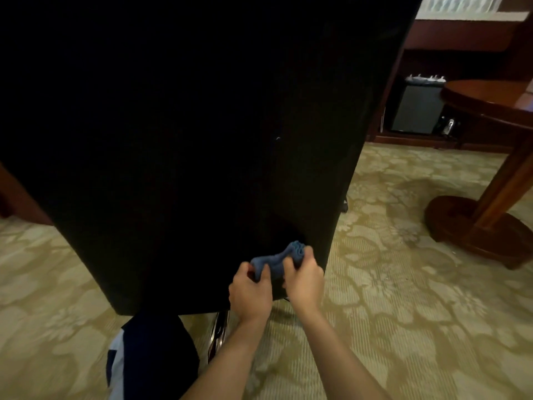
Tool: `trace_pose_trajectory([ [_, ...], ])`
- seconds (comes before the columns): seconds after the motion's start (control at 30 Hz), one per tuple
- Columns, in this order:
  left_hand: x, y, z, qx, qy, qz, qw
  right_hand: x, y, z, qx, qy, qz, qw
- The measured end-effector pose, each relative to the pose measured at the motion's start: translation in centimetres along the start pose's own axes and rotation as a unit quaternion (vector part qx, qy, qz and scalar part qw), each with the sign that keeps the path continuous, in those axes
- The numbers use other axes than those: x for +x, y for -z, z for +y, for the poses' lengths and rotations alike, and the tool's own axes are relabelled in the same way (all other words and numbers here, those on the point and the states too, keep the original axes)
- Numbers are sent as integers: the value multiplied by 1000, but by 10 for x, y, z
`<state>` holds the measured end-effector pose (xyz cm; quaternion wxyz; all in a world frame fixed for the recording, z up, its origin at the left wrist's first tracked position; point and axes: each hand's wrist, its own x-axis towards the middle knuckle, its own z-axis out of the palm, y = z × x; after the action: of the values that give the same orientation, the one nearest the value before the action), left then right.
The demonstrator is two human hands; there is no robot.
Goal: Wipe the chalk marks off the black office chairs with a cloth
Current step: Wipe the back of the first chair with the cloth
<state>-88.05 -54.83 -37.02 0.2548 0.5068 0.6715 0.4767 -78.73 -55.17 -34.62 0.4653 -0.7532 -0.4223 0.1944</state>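
The tall back of a black office chair fills most of the view, right in front of me. One small pale mark shows on it right of centre. Near the chair back's lower right corner, both hands hold a bunched blue cloth. My left hand grips its left end with curled fingers. My right hand grips its right end. The cloth stretches between them, close to the chair's surface; whether it touches is unclear.
A chrome chair leg shows below the chair back. A round wooden pedestal table with a wide base stands to the right. A dark cabinet with a small black box is behind. Patterned beige carpet covers the floor.
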Motion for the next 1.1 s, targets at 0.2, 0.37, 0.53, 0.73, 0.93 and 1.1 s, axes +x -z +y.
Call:
trace_pose_trajectory([
  [0.2, -3, 11, 28, -119, 26, -16, 992, -2, 34, -27, 86, -25, -29, 996],
  [0.37, 5, 73, 132, -248, -156, 13, 956, -8, 93, -116, 251, 160, 36, 954],
  [0.53, 25, 123, 218, -318, -283, 39, 904, -4, 136, -201, 299, 297, 98, 902],
  [0.73, 41, 113, 206, -201, -266, 68, 940, 19, 110, -200, 169, 281, 115, 938],
  [0.93, 35, 73, 103, -37, -177, 31, 983, 8, 40, -92, 55, 157, 81, 983],
  [1.1, 12, 31, 1, 163, -44, -41, 985, -14, -1, 0, -63, -13, -34, 997],
])
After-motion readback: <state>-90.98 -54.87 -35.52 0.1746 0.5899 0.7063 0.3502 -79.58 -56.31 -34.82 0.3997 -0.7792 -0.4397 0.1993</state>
